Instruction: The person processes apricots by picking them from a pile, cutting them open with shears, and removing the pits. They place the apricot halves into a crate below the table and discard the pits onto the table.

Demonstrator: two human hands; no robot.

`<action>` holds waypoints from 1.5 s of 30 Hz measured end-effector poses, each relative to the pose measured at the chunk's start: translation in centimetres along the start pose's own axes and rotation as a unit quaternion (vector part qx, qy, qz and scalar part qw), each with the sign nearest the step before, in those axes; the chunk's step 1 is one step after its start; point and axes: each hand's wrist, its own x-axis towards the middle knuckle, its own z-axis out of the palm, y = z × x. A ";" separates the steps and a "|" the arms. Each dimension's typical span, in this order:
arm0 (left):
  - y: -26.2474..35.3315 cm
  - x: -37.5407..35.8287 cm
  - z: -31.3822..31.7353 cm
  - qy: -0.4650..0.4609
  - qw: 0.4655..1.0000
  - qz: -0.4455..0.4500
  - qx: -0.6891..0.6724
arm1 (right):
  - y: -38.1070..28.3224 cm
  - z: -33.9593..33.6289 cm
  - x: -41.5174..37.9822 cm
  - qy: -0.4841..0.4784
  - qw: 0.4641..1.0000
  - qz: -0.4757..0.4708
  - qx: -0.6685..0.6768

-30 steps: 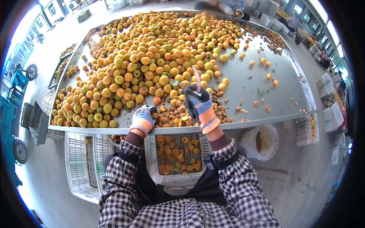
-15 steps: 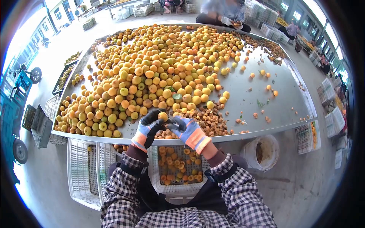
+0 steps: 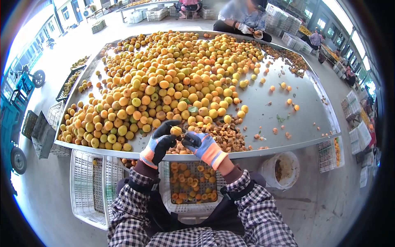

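In my gloved left hand (image 3: 159,142) a yellow-orange apricot (image 3: 176,131) is gripped between thumb and fingers. My gloved right hand (image 3: 200,145) is closed right beside the apricot, its fingertips close to the fruit; what it holds, if anything, is too small to make out. Both hands are above the near edge of a metal table (image 3: 288,123). A big heap of apricots (image 3: 164,74) spreads behind them. Brown apricot pits (image 3: 228,138) lie piled by my right hand. Below, between my knees, a crate (image 3: 165,181) holds opened apricot halves (image 3: 192,185).
White plastic crates (image 3: 88,189) stand on the floor to the left. A white bucket (image 3: 284,171) with residue is at the right, near another crate (image 3: 329,154). Across the table sits a person with gloved hands (image 3: 246,29). More pits (image 3: 288,57) lie at the far right corner.
The view has shifted slightly, so the table sits a little lower in the picture. The apricot stays in my left hand, and my right hand remains closed beside it.
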 end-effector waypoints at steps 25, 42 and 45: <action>-2.8 0.8 2.9 0.057 0.989 0.128 -0.044 | 0.3 1.8 0.5 0.063 0.975 -0.066 -0.204; -0.9 1.3 4.0 0.034 0.991 0.127 0.030 | -3.3 -0.2 -0.6 0.106 0.978 0.029 -0.179; -0.8 1.5 4.4 0.021 0.988 0.147 0.050 | -3.4 -0.2 -0.9 0.162 0.974 -0.049 -0.151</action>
